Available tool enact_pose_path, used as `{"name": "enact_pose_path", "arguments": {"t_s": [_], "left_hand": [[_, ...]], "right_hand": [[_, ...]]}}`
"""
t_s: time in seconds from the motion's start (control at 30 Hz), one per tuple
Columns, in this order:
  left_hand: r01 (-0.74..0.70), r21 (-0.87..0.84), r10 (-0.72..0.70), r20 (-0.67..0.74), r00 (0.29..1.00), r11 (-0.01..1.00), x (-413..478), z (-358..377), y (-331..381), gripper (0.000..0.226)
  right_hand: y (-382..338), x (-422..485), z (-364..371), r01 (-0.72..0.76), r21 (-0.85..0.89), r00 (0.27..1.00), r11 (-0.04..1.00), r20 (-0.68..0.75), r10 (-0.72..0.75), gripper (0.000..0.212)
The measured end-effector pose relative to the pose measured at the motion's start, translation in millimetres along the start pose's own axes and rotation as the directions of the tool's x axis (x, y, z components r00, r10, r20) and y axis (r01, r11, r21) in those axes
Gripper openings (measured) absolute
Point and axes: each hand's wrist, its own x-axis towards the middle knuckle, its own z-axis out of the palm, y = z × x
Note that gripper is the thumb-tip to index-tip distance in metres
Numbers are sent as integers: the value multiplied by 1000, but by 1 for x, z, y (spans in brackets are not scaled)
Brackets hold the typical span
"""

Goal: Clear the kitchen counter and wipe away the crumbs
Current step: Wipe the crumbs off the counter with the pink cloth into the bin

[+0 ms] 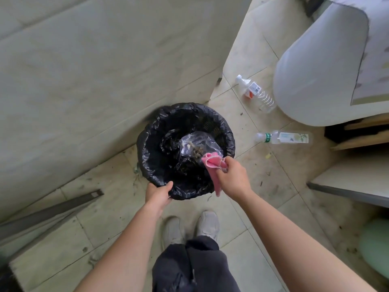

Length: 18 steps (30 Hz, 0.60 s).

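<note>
Black plastic film lines a round waste bin (145, 144) that stands on the pale tiled floor (252, 186), near the middle of the scene. The left hand (159, 193) grips the near rim of the bin, with the thumb laid over the edge and the fingers curled below it. The right hand (231, 175) is closed around a pink cloth (211, 163) and holds it over the right side of the bin's opening. One end of the cloth is bunched above the fist and the other end hangs down past the rim.

Inside the bin lies a clear plastic bag (197, 144) with some dry brownish crumbs in it, just beside the cloth.

On the floor to the right lie two clear plastic bottles. The far bottle (255, 93) has a white cap and a white label with an orange-red part. The near bottle (283, 137) has a green band at its neck and a pale label with a small plant picture. The writing on both labels is too small to read.

A large white rounded object (315, 70) stands at the far right. A grey metal strip (52, 209) lies at the near left. Grey shoes (207, 224) and dark trousers (189, 266) show at the near edge.
</note>
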Motion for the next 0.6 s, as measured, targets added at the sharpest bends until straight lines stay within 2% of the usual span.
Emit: {"name": "enact_pose_path", "arguments": {"t_s": [0.1,0.23,0.33,0.4,0.5,0.6], "left_hand": [[24,130,-20,-34,999,991,-8,0,9,43],[-80,447,171,-168,971,891,-54,0,30,51],[-259,561,308,7,951,786,-119,1,54,50],[-364,570,355,131,926,737,-169,0,73,41],[-452,470,384,238,892,758,-249,-1,98,25],[-450,345,319,374,871,823,-352,-10,116,19]], "right_hand": [[-5,-3,-9,3,23,1000,1000,10,-3,15],[-20,-29,-34,2,57,1000,998,18,-3,13],[-41,-69,-69,3,108,1000,994,10,-4,14],[-56,-105,-97,6,168,1000,986,2,-6,20],[-79,-162,-139,34,235,999,971,-32,-27,31],[-97,-243,-196,70,265,991,962,-127,-37,25]]}}
